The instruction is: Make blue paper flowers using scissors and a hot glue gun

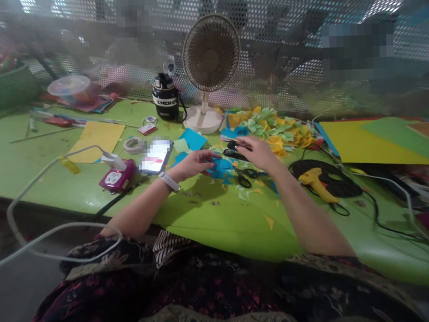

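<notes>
Hands (196,164) near blue paper (222,166); clear tub (66,85) holds blurred orange contents (87,96)

Left hand (197,164) at blue paper (221,165), right hand (259,152) at black tool (233,152) (partly hidden by fingers). Scissors (245,181) nearer wearer on green bench (188,220). Phone (155,157) left, glue gun (319,184) right, fan (210,53) behind.

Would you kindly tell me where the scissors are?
In the head view, the scissors lie right of centre among paper scraps, between left hand and right forearm.
</notes>
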The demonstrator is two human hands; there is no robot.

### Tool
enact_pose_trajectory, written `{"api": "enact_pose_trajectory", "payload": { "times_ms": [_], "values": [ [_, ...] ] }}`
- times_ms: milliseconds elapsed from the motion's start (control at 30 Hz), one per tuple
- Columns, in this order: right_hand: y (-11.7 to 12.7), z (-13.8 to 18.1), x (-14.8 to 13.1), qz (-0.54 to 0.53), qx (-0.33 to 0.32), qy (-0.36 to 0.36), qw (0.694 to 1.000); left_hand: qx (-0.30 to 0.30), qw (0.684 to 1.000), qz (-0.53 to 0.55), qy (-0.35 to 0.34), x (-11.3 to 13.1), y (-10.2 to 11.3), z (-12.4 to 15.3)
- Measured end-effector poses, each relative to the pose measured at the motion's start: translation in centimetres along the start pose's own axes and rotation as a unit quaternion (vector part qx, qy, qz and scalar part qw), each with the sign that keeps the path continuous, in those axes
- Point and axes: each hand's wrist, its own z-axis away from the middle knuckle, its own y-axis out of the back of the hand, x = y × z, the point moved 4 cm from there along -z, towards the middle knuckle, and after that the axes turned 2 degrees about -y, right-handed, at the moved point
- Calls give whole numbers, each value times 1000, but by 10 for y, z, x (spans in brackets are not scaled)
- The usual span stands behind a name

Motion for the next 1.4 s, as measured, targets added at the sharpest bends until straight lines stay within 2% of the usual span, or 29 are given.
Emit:
{"api": "enact_pose_trajectory", "payload": {
  "times_ms": [100, 233, 633, 933, 1133, 1267, 1400],
  "values": [
    [-10, 29, -6, -223, -74, -47, 971, -1, 1000, -4, -3, -1, -2, 0],
    [-24, 55, -14, -322, -105, -78, 938, 0, 1000, -25, -15, -1, -4, 1],
    [-34, 66, -12, -312, -92, -92, 941, -1, 1000, -17, -10, -6, -13, 2],
    [-36, 67, -13, -301, -109, -83, 944, -7, 1000, -18, -20, -5, -17, 2],
    [-41, 68, -16, -329, -137, -84, 931, -7, 999, 3, -31, -5, -23, 5],
    [-43, 68, -15, -342, -130, -103, 925, -10, 999, 14, -35, -5, -27, 7],
    [-45, 69, -17, -399, -150, -130, 895, -5, 999, 13, -44, -1, -28, 9]
  ]
}}
